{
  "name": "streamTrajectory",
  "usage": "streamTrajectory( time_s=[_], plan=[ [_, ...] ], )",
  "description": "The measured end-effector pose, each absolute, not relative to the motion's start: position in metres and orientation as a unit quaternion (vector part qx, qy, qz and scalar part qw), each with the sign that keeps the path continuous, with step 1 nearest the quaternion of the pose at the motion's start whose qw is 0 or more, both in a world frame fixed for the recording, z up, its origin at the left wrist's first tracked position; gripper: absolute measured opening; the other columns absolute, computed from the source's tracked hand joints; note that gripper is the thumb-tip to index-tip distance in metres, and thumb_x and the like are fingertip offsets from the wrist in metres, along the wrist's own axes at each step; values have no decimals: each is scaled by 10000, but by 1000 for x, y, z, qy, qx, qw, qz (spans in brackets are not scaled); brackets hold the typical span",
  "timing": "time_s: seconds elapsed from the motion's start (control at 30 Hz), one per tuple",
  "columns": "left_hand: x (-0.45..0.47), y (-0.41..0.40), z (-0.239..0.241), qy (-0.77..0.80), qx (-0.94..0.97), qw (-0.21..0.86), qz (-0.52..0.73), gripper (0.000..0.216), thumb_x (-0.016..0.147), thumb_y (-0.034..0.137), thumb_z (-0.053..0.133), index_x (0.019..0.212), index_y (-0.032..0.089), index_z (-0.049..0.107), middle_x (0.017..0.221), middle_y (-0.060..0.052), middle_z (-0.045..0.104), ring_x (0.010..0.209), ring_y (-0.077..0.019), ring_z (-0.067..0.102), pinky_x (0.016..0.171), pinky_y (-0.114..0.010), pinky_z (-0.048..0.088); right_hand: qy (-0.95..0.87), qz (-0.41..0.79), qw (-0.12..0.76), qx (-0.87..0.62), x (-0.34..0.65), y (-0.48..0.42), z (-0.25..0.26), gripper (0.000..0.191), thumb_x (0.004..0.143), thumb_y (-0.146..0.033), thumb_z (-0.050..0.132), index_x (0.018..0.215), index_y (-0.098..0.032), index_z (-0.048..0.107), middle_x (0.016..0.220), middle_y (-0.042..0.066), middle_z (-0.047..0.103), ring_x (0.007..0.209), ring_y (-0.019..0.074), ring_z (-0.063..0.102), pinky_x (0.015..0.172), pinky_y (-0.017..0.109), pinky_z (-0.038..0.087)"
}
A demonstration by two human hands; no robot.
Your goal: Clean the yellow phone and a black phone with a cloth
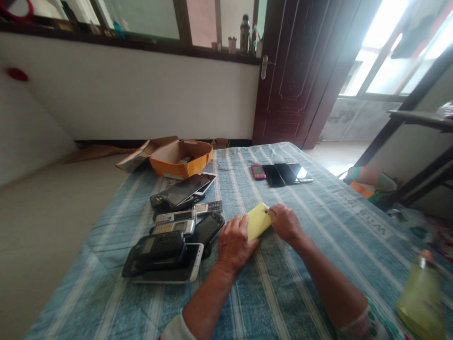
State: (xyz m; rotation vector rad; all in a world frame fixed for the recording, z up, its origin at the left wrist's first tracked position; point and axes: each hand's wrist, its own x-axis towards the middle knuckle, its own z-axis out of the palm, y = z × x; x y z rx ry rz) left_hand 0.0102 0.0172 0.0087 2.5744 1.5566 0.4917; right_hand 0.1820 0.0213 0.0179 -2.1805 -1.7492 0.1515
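Note:
A yellow phone (257, 220) lies on the blue striped cloth (276, 283) in front of me. My left hand (234, 244) is closed round its near left edge. My right hand (286, 223) is pinched at its far right corner; something small and thin may sit between those fingers, too small to name. A pile of several old phones (177, 231) lies just left of my left hand.
A row of several phones, one pink (257, 171) and the rest dark (285, 174), lies further back. An orange cardboard box (181, 158) stands open at the table's far left. A yellowish bottle (423, 295) stands at the near right. A dark door (297, 71) stands behind.

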Motion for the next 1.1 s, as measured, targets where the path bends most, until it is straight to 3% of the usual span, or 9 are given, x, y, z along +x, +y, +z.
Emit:
streamTrajectory(
  time_s=[0.2, 0.33, 0.7, 0.9, 1.1],
  plan=[
    [12, 16, 12, 517, 840, 49, 157, 538, 744, 364, 698, 1216, 160, 542, 1103, -80, 634, 1010, -259, 581, 894, -350, 434, -598, 95, 203, -770, 194, 1, 17, 335, 918, -229, 450, 697, -171, 694, 756, 58, 700, 654, 129, 549, 580, 239, 279],
    [13, 15, 12, 516, 841, 50, 155, 553, 744, 376, 698, 1228, 160, 540, 1105, -78, 636, 1012, -262, 582, 898, -346, 431, -594, 77, 224, -769, 190, 7, 18, 327, 925, -231, 442, 730, -170, 697, 818, 67, 713, 700, 135, 573, 605, 234, 294],
    [12, 16, 11, 518, 839, 50, 156, 544, 735, 359, 706, 1213, 151, 551, 1116, -90, 637, 1016, -267, 585, 898, -351, 435, -607, 55, 136, -781, 187, -1, 17, 322, 941, -213, 411, 787, -173, 692, 853, 85, 702, 738, 160, 600, 613, 266, 290],
    [11, 16, 9, 509, 845, 41, 159, 557, 743, 360, 704, 1229, 148, 533, 1097, -89, 637, 1005, -262, 592, 879, -348, 439, -631, -37, 157, -759, 172, 9, 14, 248, 936, -159, 428, 918, -180, 674, 915, 80, 642, 871, 198, 568, 685, 271, 351],
    [12, 16, 11, 508, 846, 31, 158, 471, 766, 401, 690, 1150, 157, 566, 1040, -81, 645, 964, -256, 604, 827, -349, 452, -688, -58, 174, -702, 159, 6, 1, 225, 910, -107, 448, 882, -157, 666, 937, 97, 623, 922, 230, 518, 769, 300, 401]
  ],
)
